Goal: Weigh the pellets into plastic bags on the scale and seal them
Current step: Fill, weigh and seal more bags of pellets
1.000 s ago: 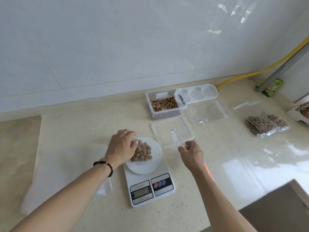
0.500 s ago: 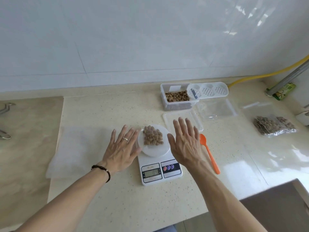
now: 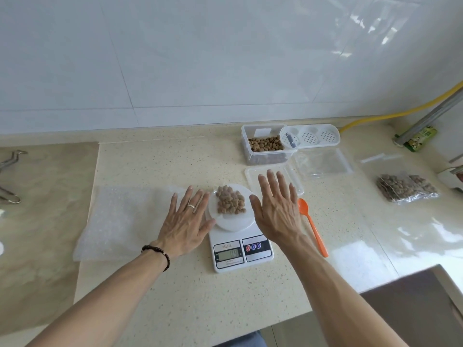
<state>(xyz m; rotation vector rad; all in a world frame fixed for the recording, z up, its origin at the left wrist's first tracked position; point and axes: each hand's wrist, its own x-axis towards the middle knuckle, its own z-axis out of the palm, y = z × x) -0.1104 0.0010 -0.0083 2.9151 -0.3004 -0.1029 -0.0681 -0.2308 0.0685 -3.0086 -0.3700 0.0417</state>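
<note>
A white digital scale [image 3: 240, 249] stands on the counter with a lit display. On its round platform lies a clear bag of brown pellets [image 3: 230, 203]. My left hand [image 3: 186, 225] lies flat, fingers spread, just left of the platform. My right hand [image 3: 276, 210] is flat and spread just right of it. Neither holds anything. An orange spoon [image 3: 313, 227] lies right of my right hand. A clear box of pellets [image 3: 266, 146] stands behind, its lid [image 3: 295, 181] flat beside it.
A filled pellet bag [image 3: 406, 187] lies at the right, an empty clear bag [image 3: 324, 162] nearer the box. A white perforated tray [image 3: 318, 136] sits at the back. A sheet of bubble wrap [image 3: 117, 221] lies left. Metal tongs [image 3: 8, 176] are far left. The counter edge drops off front right.
My left hand let go of the bag on the scale and my right hand came off the counter; both now rest flat and spread beside the platform. The view shifted.
</note>
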